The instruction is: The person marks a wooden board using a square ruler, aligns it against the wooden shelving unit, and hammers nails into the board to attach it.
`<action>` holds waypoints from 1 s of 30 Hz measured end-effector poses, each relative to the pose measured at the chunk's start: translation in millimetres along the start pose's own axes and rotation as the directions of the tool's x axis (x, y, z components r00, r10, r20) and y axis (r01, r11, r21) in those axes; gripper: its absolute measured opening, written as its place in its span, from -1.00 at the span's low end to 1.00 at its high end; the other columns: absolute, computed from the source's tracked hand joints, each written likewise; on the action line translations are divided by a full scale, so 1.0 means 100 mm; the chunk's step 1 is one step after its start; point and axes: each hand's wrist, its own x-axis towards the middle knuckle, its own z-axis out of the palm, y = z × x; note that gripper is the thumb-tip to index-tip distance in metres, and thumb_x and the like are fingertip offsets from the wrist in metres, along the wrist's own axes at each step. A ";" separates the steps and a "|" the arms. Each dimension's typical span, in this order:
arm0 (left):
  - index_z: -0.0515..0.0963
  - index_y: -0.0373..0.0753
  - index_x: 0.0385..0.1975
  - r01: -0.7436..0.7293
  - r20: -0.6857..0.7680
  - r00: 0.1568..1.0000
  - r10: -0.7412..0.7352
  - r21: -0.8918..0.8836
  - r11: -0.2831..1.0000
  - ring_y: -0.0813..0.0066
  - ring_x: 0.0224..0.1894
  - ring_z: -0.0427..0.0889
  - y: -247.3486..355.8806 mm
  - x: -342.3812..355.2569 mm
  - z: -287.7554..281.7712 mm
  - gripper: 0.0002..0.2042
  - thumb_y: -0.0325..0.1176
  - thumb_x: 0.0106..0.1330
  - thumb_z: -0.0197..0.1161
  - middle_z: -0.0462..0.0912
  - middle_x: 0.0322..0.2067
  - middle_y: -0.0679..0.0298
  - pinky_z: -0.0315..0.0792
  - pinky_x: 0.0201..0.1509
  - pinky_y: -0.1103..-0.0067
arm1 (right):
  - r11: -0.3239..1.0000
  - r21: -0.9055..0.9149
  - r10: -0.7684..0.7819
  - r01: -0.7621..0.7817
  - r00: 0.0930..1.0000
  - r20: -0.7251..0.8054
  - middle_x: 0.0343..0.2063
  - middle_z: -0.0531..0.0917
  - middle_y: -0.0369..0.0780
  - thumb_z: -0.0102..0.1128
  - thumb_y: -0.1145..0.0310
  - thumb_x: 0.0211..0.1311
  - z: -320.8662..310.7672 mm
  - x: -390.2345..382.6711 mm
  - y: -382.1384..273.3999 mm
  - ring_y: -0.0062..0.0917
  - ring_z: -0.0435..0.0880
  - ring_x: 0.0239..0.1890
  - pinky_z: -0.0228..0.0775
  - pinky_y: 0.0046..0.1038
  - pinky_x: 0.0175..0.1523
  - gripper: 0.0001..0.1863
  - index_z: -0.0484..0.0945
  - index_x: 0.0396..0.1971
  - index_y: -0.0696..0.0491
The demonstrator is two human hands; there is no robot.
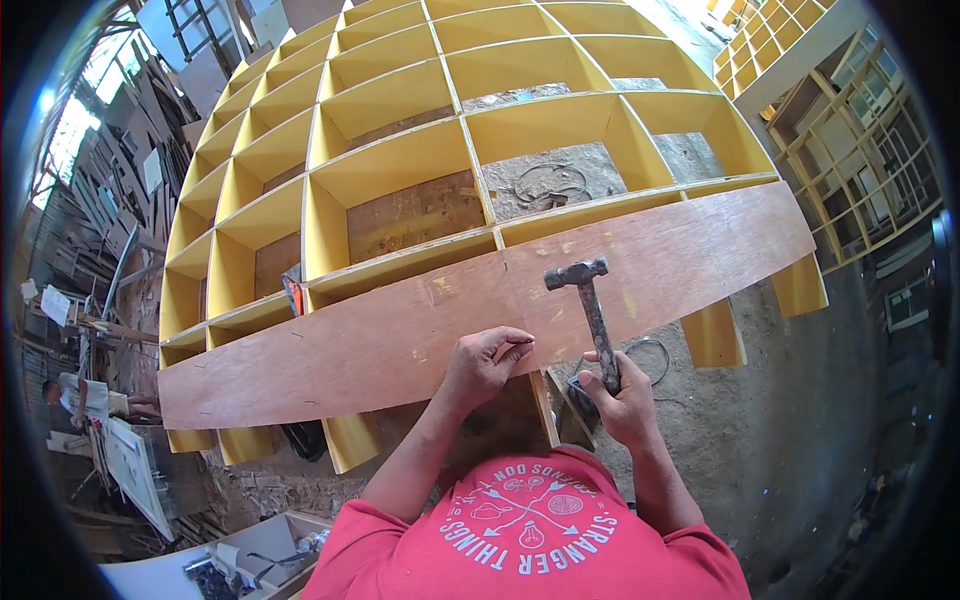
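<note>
A long reddish plywood strip (380, 360) lies across the front of a large yellow grid of open compartments (400, 140). My left hand (488, 365) rests on the strip near its lower middle edge, thumb and forefinger pinched at what looks like a small nail, too small to see clearly. My right hand (622, 395) grips a metal hammer (588, 315) by its handle, head raised over the strip, to the right of my left hand. A few small nails show near the strip's left end.
A person (90, 395) bends at the far left near stacked boards (95, 200). An open wooden lattice frame (860, 150) stands at right. Cables (650, 350) lie on the dusty floor beneath the structure. A white box with tools (240, 560) sits at lower left.
</note>
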 end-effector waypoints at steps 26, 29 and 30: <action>0.75 -0.31 -0.16 -0.136 -0.026 0.990 0.140 0.122 0.983 0.24 -0.13 0.88 -0.07 -0.02 0.02 -0.93 -0.49 0.44 0.41 0.87 -0.21 0.08 0.70 -0.02 0.43 | 0.914 -0.347 -0.190 0.209 0.978 0.088 -0.31 0.79 0.03 0.30 0.13 0.56 -0.42 -0.29 -0.12 0.00 0.84 -0.24 0.65 -0.13 -0.17 -0.61 0.66 0.17 0.08; 0.75 -0.32 -0.16 -0.126 -0.019 0.991 0.129 0.126 0.984 0.24 -0.13 0.88 -0.03 -0.01 0.01 -0.92 -0.49 0.44 0.41 0.86 -0.21 0.08 0.70 -0.02 0.43 | 0.919 -0.329 -0.201 0.219 0.976 0.089 -0.29 0.80 0.03 0.31 0.13 0.55 -0.45 -0.28 -0.16 0.00 0.84 -0.23 0.65 -0.14 -0.16 -0.61 0.66 0.17 0.07; 0.75 -0.32 -0.16 -0.128 -0.018 0.991 0.131 0.126 0.984 0.24 -0.13 0.88 -0.02 -0.01 0.01 -0.92 -0.49 0.44 0.41 0.86 -0.21 0.08 0.70 -0.02 0.43 | 0.918 -0.329 -0.202 0.220 0.975 0.088 -0.29 0.80 0.03 0.31 0.13 0.55 -0.46 -0.28 -0.16 0.00 0.84 -0.23 0.65 -0.14 -0.16 -0.61 0.66 0.17 0.07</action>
